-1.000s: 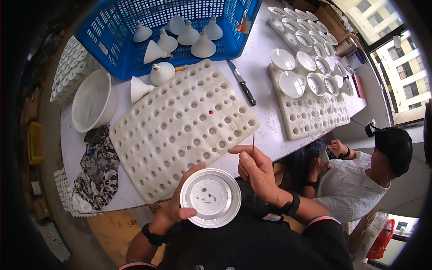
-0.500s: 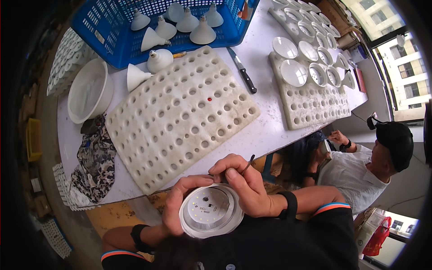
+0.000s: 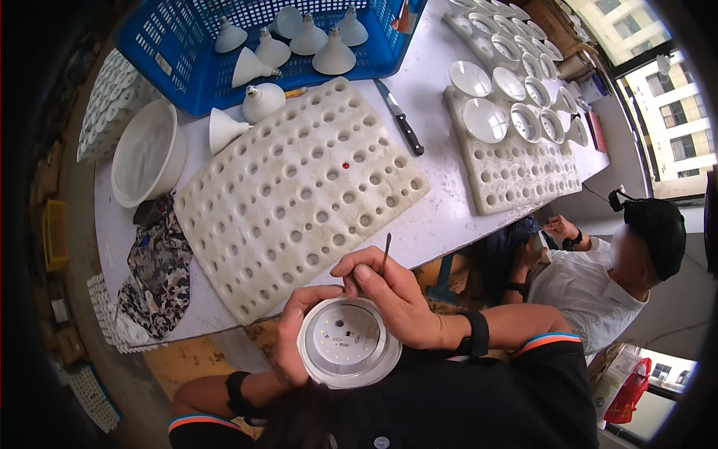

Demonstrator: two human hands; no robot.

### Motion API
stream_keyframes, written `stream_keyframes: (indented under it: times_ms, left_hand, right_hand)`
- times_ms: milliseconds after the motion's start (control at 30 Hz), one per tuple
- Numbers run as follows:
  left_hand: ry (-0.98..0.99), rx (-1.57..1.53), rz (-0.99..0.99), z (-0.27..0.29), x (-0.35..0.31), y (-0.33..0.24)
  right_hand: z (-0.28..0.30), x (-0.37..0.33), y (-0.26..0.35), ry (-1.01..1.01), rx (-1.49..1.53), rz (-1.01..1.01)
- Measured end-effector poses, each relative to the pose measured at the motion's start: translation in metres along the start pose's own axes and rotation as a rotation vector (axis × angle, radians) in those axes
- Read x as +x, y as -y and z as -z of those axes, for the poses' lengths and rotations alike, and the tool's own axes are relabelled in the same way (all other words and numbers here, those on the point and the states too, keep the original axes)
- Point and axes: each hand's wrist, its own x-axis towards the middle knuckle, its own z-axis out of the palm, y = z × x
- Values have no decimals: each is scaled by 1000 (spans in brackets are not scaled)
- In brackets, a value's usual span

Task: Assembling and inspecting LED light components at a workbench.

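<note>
One round white lamp housing (image 3: pixel 348 342), LED board face-up, sits low in the head view, below the near table edge, over the lap. Left hand (image 3: pixel 295 337) cups its left rim, fingers wrapped on it. Right hand (image 3: pixel 393 295) is over its top edge, fingers pinched together on one thin dark rod-like tool (image 3: pixel 384 257) that sticks up past the knuckles. Black band on each wrist.

Counts on the table (image 3: pixel 441 217):
- 2 white foam trays with round holes. Near tray (image 3: pixel 299 194) carries no lamps and has one small red dot; far tray (image 3: pixel 516 161) holds lamp housings in its upper rows, roughly a dozen, exact number hard to tell toward the rim.
- 1 blue plastic crate (image 3: pixel 187 52): 6 white cone lamp shells visible inside.
- 2 more cone shells (image 3: pixel 239 116) loose between crate and near tray.
- 1 white bowl (image 3: pixel 148 153), contents not clear.
- 1 black-handled knife (image 3: pixel 400 120) between the trays.
- 1 patterned cloth (image 3: pixel 157 273) at left edge, touching the near tray.

Table is light grey. More holed trays stacked left of it (image 3: pixel 105 97). Windows at right with buildings outside. Second person (image 3: pixel 598 269) in a dark cap sits at the table's right end.
</note>
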Motion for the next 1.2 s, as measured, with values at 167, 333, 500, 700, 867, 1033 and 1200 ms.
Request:
stream_keyframes:
  times_ms: [167, 333, 500, 700, 867, 1033, 1200]
  left_hand:
    - [29, -13, 119, 20, 49, 22]
    - [303, -164, 258, 42, 61, 12]
    - [309, 182, 263, 46, 48, 12]
    - [57, 274, -73, 39, 13, 28]
    - [173, 332, -263, 31, 7, 48]
    - [106, -241, 297, 19, 27, -4]
    - [126, 129, 140, 29, 4, 4]
  right_hand:
    - [49, 48, -45, 25, -11, -169]
    - [41, 56, -46, 37, 14, -254]
    - [41, 52, -57, -66, -82, -239]
    - [39, 15, -48, -198, 108, -209]
    - [26, 33, -25, -92, 263, -204]
    - [21, 36, -13, 80, 117, -204]
    - [22, 12, -15, -22, 38, -139]
